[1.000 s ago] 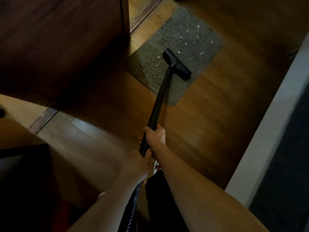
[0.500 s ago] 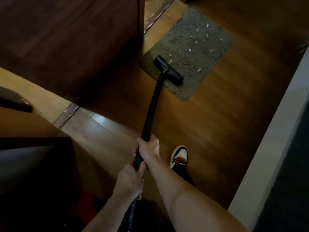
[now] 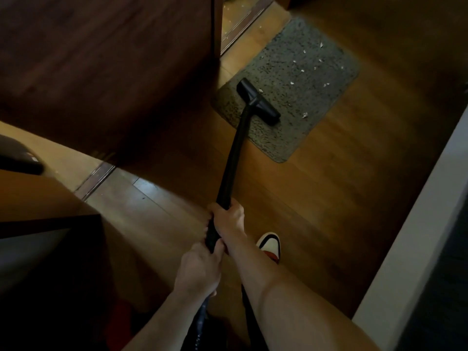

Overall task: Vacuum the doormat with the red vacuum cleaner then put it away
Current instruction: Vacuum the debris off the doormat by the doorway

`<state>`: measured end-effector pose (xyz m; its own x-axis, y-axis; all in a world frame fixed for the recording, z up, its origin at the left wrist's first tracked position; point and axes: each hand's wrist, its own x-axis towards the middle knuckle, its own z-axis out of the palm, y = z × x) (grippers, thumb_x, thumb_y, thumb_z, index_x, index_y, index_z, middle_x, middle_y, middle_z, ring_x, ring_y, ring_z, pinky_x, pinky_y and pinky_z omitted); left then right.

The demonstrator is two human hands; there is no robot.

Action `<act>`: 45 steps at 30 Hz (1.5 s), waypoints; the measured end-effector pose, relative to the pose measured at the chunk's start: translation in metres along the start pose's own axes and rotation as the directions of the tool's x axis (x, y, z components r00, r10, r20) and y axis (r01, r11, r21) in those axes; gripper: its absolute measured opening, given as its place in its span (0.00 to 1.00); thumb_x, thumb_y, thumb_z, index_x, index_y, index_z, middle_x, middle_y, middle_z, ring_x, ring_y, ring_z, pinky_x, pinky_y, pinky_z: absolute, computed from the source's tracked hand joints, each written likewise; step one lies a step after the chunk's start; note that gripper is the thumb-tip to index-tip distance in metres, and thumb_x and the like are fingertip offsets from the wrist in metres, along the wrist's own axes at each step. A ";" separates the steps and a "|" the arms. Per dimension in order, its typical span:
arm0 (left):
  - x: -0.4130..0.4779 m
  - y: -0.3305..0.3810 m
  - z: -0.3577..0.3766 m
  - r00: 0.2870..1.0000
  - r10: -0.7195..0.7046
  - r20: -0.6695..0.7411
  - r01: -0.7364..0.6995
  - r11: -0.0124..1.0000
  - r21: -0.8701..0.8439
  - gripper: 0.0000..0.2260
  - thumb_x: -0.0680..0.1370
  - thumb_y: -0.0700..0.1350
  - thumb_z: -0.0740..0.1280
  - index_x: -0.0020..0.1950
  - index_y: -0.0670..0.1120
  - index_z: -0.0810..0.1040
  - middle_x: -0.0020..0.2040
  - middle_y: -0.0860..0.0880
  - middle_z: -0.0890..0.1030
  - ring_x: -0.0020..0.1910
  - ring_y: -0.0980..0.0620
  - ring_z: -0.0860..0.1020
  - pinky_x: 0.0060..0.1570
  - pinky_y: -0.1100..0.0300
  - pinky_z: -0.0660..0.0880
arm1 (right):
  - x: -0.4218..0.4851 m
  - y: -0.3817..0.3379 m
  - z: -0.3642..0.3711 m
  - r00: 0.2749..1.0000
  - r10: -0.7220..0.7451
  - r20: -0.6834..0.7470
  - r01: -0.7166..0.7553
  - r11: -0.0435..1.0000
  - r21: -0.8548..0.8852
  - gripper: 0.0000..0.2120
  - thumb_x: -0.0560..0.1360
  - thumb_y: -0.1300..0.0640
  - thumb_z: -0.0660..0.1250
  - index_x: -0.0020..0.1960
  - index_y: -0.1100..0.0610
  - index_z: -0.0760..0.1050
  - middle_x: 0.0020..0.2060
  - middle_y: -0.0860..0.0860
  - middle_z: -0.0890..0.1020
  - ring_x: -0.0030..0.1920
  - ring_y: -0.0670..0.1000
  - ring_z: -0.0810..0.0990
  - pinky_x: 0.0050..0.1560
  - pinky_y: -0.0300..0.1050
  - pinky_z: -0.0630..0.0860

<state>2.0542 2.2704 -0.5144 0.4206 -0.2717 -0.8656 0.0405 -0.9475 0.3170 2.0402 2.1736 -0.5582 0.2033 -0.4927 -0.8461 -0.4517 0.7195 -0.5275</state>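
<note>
A grey speckled doormat (image 3: pixel 311 79) lies on the wooden floor at the upper right, strewn with several small white scraps (image 3: pixel 305 114). The black nozzle (image 3: pixel 258 101) of the vacuum cleaner rests on the mat's near left part. Its long black wand (image 3: pixel 231 163) runs down to my hands. My right hand (image 3: pixel 229 220) grips the wand higher up, and my left hand (image 3: pixel 200 268) grips it just below. A ribbed hose (image 3: pixel 201 323) hangs down under my left hand. A dim red shape (image 3: pixel 119 323), perhaps the cleaner's body, shows at the bottom left.
A dark wooden door (image 3: pixel 106 67) stands left of the mat, with a metal floor track (image 3: pixel 97 178) below it. A white wall edge (image 3: pixel 415 224) runs along the right. My white and red shoe (image 3: pixel 269 247) is on the floor. Dark furniture (image 3: pixel 50 249) fills the lower left.
The nozzle has been drawn back from the mat's middle to its near left part. The view has shifted, and my shoe has come into sight.
</note>
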 end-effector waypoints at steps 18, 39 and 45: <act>0.057 0.150 0.028 0.997 0.053 0.048 -0.039 0.964 -0.263 0.15 0.83 0.55 0.58 0.50 0.44 0.75 0.29 0.48 0.76 0.19 0.52 0.72 0.24 0.60 0.71 | 0.092 -0.117 -0.076 0.999 -0.032 0.031 0.033 0.998 -0.044 0.09 0.80 0.61 0.66 0.59 0.58 0.71 0.34 0.56 0.79 0.25 0.49 0.79 0.29 0.45 0.79; -0.003 0.005 -0.019 0.997 0.054 -0.062 -0.057 0.997 -0.045 0.14 0.82 0.55 0.59 0.48 0.46 0.75 0.37 0.51 0.73 0.50 0.41 0.81 0.43 0.54 0.72 | 0.003 -0.002 0.011 0.999 -0.003 -0.045 0.000 0.997 -0.073 0.11 0.79 0.60 0.67 0.60 0.58 0.70 0.38 0.58 0.80 0.25 0.49 0.79 0.28 0.43 0.77; -0.022 -0.043 -0.044 0.996 0.077 -0.052 -0.075 0.997 0.032 0.16 0.83 0.55 0.57 0.56 0.43 0.74 0.34 0.52 0.72 0.32 0.50 0.75 0.31 0.59 0.71 | -0.030 0.027 0.050 0.998 0.019 -0.058 -0.021 0.999 -0.037 0.10 0.81 0.61 0.65 0.60 0.57 0.68 0.37 0.55 0.79 0.23 0.47 0.78 0.27 0.42 0.77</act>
<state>2.0827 2.3242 -0.4919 0.4693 -0.3344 -0.8173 -0.0199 -0.9293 0.3688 2.0651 2.2322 -0.5512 0.1441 -0.5063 -0.8502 -0.4878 0.7112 -0.5062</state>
